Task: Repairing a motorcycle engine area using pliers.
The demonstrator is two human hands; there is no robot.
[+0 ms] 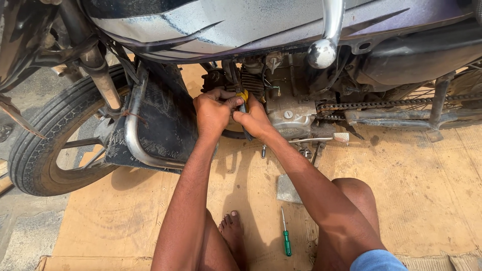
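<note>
A motorcycle stands over me, its grey engine [288,113] at the centre. Both my hands are pressed together at the front of the engine. My left hand [213,110] and my right hand [253,118] are closed around a yellow-handled tool [243,95], whose dark shaft points down beside the engine. The tool's tip is hidden behind my fingers. The exposed drive chain [381,104] runs to the right of the engine.
The front wheel [47,145] and a chrome crash guard [135,135] are at left. A green-handled screwdriver [286,236] lies on the brown cardboard [422,200] between my knees, near a grey rag [287,189]. My bare foot [232,231] rests below.
</note>
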